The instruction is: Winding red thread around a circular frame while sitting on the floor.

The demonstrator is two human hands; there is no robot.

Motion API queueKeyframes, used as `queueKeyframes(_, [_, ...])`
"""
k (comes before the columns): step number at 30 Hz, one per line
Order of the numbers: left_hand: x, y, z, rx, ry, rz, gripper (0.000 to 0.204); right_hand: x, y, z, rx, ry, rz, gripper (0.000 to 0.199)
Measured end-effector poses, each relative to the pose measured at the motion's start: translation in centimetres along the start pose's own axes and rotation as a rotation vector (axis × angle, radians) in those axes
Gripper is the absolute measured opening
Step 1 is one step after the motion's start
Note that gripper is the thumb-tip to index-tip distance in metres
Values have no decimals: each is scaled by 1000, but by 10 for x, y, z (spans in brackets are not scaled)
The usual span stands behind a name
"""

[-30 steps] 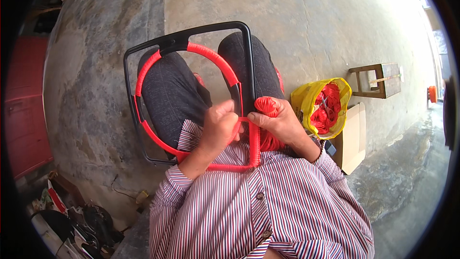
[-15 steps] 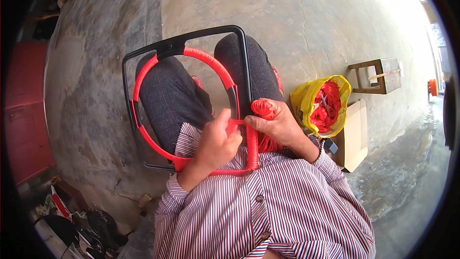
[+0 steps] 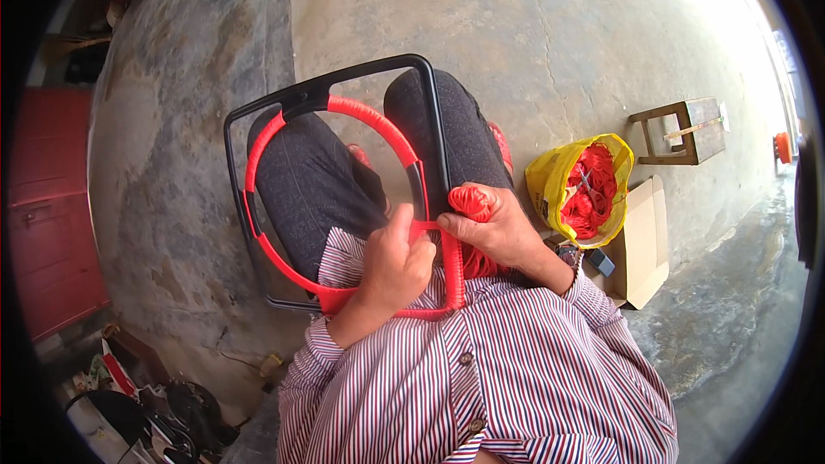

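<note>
Across my lap rests a black frame [image 3: 441, 120], a rounded rectangle with a ring [image 3: 378, 113] inside it. Red plastic strip covers much of the ring and the near right part of the outer frame, while other stretches stay bare black. My left hand [image 3: 397, 268] reaches over the ring, fingers closed on the red strip [image 3: 423, 226] near the ring's right side. My right hand [image 3: 511, 228] is wrapped round a red strip bundle [image 3: 471, 201] just outside the frame's right bar, its thumb against the short taut piece between my hands. Its fingertips are hidden.
To the right stands a yellow bag [image 3: 550, 180] filled with red strip, with scissors [image 3: 586, 182] on top. An open cardboard box [image 3: 649, 245] and a small wooden stool [image 3: 700, 131] are beyond it. Assorted clutter [image 3: 159, 404] lies at the lower left, below a red door [image 3: 53, 206].
The whole view has shifted slightly. Both hands keep nearly the same grip and place on the frame, with the red strip still stretched between them.
</note>
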State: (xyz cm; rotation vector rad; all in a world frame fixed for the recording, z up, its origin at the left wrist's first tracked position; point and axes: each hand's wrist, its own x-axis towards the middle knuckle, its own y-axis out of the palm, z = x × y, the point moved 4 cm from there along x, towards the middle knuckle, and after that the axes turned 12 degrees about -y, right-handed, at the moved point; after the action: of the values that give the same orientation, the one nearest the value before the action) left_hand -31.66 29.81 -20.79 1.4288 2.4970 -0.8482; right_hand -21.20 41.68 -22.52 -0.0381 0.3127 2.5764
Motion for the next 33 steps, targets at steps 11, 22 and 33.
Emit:
queueKeyframes(11, [9, 7, 23, -409, -147, 206, 13, 0, 1, 0, -62, 3, 14, 19])
queueKeyframes(22, [13, 3, 23, -632, -321, 387, 20, 1, -11, 3, 108, 87, 8, 13])
queueKeyframes(33, [18, -15, 29, -671, -315, 452, 17, -42, -220, -12, -41, -13, -870, 28])
